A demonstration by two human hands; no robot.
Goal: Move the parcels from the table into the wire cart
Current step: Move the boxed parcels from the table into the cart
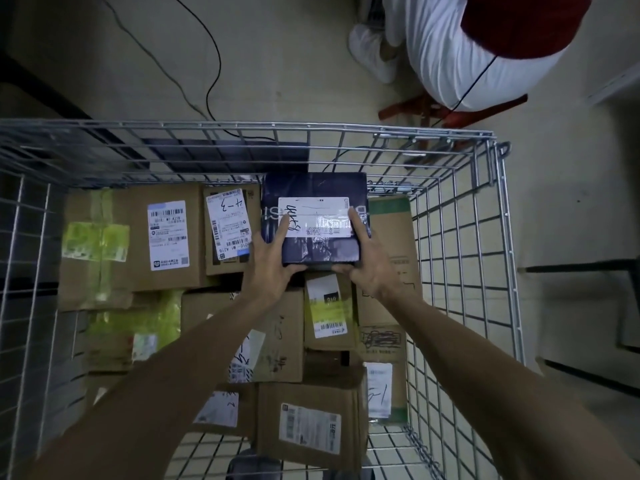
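Head view: one dark blue parcel (311, 252) sits at centre frame, over the far part of the wire cart (460, 237). Its white label carries barcodes and black handwriting I cannot read, and pale printed letters beside the label are partly covered. The parcel lies flat, its longer side running left to right. The left hand (268, 261) and right hand (369, 268) grip its near corners, thumbs on top. About ten cardboard boxes fill the cart. One box (230, 233) is marked "4-3". At upper right is one person in white (446, 53).
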